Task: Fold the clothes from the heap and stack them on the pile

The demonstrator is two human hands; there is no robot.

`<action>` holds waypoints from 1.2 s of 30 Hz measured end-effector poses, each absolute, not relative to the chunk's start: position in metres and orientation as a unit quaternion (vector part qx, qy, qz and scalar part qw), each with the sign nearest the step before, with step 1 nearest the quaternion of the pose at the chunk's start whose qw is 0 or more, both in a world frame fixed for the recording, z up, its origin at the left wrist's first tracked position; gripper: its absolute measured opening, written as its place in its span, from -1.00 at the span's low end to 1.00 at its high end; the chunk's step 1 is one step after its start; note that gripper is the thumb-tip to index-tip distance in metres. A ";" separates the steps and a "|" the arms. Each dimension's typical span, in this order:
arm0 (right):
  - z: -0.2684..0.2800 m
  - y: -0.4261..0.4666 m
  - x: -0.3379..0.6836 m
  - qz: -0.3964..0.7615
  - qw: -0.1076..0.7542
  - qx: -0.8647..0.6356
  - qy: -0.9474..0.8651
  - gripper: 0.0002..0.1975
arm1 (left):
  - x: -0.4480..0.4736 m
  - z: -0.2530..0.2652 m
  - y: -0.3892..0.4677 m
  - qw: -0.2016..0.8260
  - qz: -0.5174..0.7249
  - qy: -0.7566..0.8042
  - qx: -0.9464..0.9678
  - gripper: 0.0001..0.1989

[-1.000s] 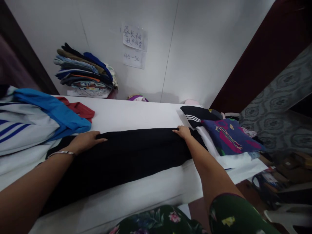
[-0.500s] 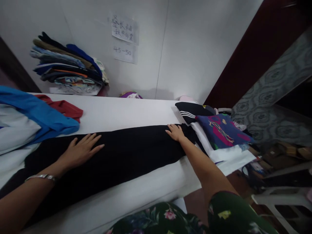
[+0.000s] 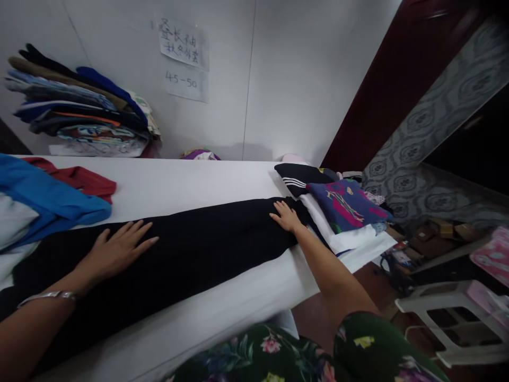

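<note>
Long black trousers, or a similar black garment, lie stretched flat across the white table. On its left part rests my left hand, open, palm down with the fingers spread. My right hand also lies flat and open, close to the garment's narrow right end. Neither hand grips the cloth. Just past my right hand are folded clothes: a black piece with white stripes and a purple patterned one on white cloth.
A tall stack of folded clothes stands at the back left against the wall. Blue and red garments lie loosely at the left. Handwritten paper signs hang on the wall. A white plastic stool and cardboard boxes are at the right.
The view has turned to the right, so the table and clothes sit further left and more of the stool shows. Both hands stay flat on the black garment.
</note>
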State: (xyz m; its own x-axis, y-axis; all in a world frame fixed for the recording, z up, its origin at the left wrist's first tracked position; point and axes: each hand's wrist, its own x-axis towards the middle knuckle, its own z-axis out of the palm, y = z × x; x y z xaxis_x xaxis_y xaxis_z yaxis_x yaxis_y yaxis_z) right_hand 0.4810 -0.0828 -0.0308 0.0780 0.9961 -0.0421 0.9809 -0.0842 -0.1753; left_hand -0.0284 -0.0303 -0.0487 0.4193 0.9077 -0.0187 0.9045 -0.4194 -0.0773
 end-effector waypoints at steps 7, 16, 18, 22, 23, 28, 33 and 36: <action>-0.027 -0.086 0.479 0.053 0.027 -0.739 -0.671 -0.40 | -0.012 -0.035 -0.040 -0.013 0.021 -0.580 -0.814 -0.49; 0.016 -0.094 0.345 0.059 0.146 -0.587 -0.794 -0.40 | 0.000 -0.027 -0.053 -0.025 0.018 -0.601 -0.799 -0.34; 0.016 -0.096 0.309 0.084 0.146 -0.544 -0.822 -0.36 | 0.000 -0.025 -0.056 -0.021 0.008 -0.600 -0.800 -0.33; -0.006 -0.096 0.267 0.106 0.061 -0.501 -0.857 -0.35 | 0.001 -0.022 -0.062 -0.024 -0.003 -0.600 -0.799 -0.33; -0.013 -0.096 0.262 0.100 0.041 -0.501 -0.859 -0.35 | 0.001 -0.021 -0.064 -0.027 -0.008 -0.600 -0.799 -0.34; -0.036 -0.098 0.262 0.046 0.038 -0.499 -0.865 -0.38 | 0.002 -0.016 -0.076 0.004 -0.091 -0.600 -0.795 -0.45; -0.039 -0.099 0.264 0.024 0.038 -0.494 -0.868 -0.39 | -0.020 -0.002 -0.101 0.078 -0.194 -0.685 -0.698 -0.58; -0.040 -0.099 0.264 0.016 0.042 -0.491 -0.870 -0.39 | -0.049 0.004 -0.117 0.044 -0.230 -0.783 -0.577 -0.50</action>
